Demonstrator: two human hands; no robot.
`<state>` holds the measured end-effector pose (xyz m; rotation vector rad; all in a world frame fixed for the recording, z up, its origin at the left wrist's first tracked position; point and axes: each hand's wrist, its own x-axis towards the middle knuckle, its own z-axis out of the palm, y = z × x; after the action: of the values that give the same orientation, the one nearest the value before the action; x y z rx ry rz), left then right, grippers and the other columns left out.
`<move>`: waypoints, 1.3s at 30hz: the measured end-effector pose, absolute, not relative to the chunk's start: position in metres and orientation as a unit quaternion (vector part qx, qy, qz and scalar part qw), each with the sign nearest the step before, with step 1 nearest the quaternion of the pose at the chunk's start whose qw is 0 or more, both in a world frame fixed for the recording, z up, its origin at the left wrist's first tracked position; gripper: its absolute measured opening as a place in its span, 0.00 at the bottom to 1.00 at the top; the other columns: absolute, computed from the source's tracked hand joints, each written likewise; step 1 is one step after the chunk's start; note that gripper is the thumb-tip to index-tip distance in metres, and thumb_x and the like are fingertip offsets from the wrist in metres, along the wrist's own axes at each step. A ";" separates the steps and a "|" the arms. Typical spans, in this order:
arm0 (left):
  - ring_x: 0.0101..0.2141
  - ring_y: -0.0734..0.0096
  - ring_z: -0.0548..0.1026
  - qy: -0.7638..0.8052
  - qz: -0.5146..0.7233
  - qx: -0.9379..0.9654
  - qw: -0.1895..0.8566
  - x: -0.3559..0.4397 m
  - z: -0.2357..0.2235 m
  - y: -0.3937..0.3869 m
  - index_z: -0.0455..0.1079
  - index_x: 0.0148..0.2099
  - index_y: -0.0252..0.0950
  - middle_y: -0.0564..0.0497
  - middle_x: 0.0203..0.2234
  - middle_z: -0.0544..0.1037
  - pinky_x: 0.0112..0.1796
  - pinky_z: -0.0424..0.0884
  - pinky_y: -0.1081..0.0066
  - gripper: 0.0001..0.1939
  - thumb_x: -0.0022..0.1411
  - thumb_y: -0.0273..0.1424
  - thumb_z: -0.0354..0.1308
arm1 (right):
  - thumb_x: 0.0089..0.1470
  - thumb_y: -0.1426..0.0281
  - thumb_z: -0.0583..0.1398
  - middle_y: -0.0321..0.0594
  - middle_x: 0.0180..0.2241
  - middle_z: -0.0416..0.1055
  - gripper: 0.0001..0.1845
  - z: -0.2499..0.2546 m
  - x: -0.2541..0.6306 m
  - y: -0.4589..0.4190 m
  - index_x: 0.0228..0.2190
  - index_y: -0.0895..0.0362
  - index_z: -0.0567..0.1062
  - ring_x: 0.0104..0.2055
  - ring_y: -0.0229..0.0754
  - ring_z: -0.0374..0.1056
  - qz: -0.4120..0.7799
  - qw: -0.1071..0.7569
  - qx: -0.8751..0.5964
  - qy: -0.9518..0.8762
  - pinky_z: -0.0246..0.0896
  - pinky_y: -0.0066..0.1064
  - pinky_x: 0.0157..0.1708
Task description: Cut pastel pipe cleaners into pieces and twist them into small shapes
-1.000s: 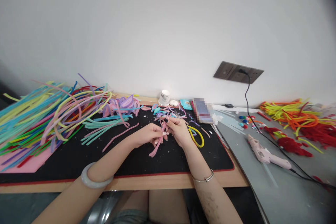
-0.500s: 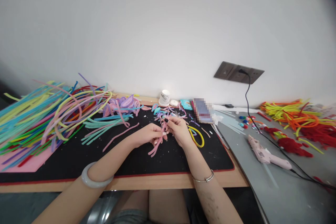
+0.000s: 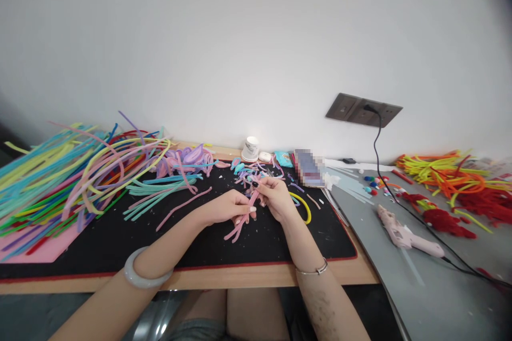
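Pink pipe cleaners (image 3: 236, 230) are bunched between my two hands over the black mat (image 3: 192, 248), their loose ends pointing down toward me. My left hand (image 3: 230, 206) pinches the bunch with thumb and fingers near its lower part. Higher up, my right hand (image 3: 274, 197) grips the same bunch between thumb and forefinger. The fingers partly cover where the strands meet. Behind the hands lie small blue, pink and purple pipe cleaner pieces (image 3: 244, 170). A yellow loop (image 3: 306, 210) rests just right of my right hand.
Many coloured pipe cleaners (image 3: 92, 170) are heaped on the left. A white cup (image 3: 252, 148) stands by the wall, near a phone (image 3: 309, 169). On the grey table at right, a pink glue gun (image 3: 408, 237) trails a black cord (image 3: 378, 141) to the wall socket (image 3: 352, 109).
My right hand has shifted slightly right and upright, covering more of the yellow loop. The pink ends have moved slightly down and left.
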<state>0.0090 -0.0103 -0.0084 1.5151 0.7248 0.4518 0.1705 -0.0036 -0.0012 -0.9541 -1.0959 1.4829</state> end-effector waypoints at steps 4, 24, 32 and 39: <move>0.14 0.81 0.61 0.310 0.202 0.676 0.637 0.009 -0.009 -0.009 0.71 0.30 0.28 0.56 0.12 0.65 0.18 0.57 0.80 0.16 0.54 0.38 0.54 | 0.35 0.71 0.66 0.33 0.14 0.67 0.11 -0.003 0.172 -0.003 0.18 0.60 0.68 0.12 0.27 0.55 0.658 0.511 -0.382 -0.400 0.50 0.18 0.10; 0.13 0.80 0.63 0.295 0.197 0.674 0.648 0.009 -0.008 -0.010 0.71 0.27 0.29 0.55 0.11 0.66 0.17 0.60 0.79 0.14 0.52 0.37 0.56 | 0.39 0.76 0.63 0.31 0.14 0.64 0.08 -0.008 0.182 0.006 0.18 0.60 0.67 0.15 0.26 0.55 0.680 0.588 -0.311 -0.308 0.51 0.17 0.14; 0.14 0.82 0.61 0.301 0.200 0.690 0.627 0.009 -0.001 -0.011 0.72 0.29 0.28 0.53 0.15 0.69 0.16 0.59 0.80 0.14 0.52 0.37 0.57 | 0.39 0.77 0.63 0.30 0.16 0.65 0.09 -0.006 0.186 0.007 0.18 0.59 0.66 0.16 0.26 0.56 0.657 0.627 -0.307 -0.284 0.53 0.17 0.15; 0.15 0.82 0.62 0.318 0.202 0.687 0.621 0.009 0.002 -0.011 0.73 0.30 0.28 0.53 0.16 0.69 0.16 0.59 0.81 0.14 0.51 0.36 0.57 | 0.38 0.77 0.63 0.30 0.15 0.65 0.08 -0.001 0.187 0.006 0.18 0.60 0.66 0.15 0.26 0.55 0.644 0.641 -0.309 -0.280 0.53 0.17 0.15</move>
<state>0.0090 -0.0108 0.0017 1.5797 0.7307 0.4643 0.1868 0.0060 -0.0014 -0.7047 -0.6391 1.4683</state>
